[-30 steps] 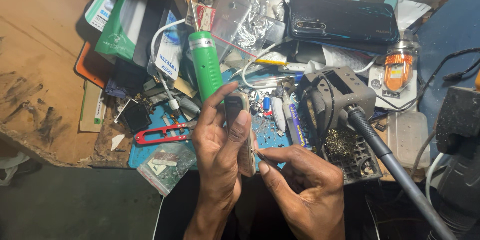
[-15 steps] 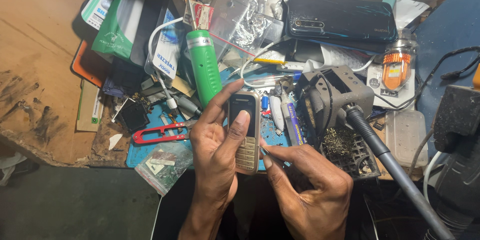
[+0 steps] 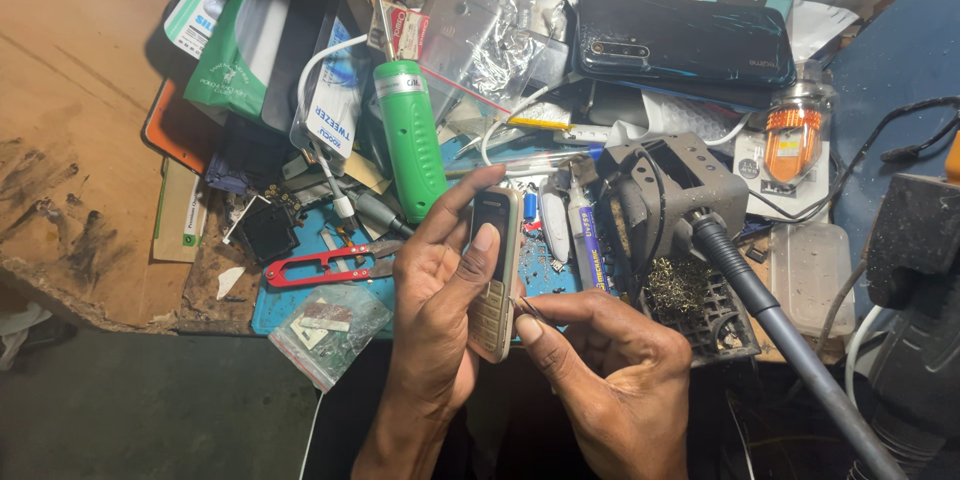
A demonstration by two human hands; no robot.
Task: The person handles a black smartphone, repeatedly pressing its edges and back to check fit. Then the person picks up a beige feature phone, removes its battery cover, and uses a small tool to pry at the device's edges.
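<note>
My left hand (image 3: 440, 290) grips a small gold-coloured keypad phone (image 3: 494, 270), held upright with its dark screen and keys facing me; the thumb rests on the screen and the fingers wrap behind it. My right hand (image 3: 610, 370) is just to the phone's right, fingers pinched on a thin metal tool (image 3: 527, 306) whose tip touches the phone's right edge near the keypad. Both hands hover over the near edge of a cluttered workbench (image 3: 90, 140).
A green cylinder tool (image 3: 412, 140) stands above the phone. Red snips (image 3: 325, 265) lie on a blue mat at left. A grey soldering stand (image 3: 680, 190) with brass wool sits right, a black hose (image 3: 790, 340) running down. A dark smartphone (image 3: 685, 40) lies at the back.
The phone has turned from edge-on to face me, and my left thumb now lies on its screen. My right hand has moved up to the phone's right edge.
</note>
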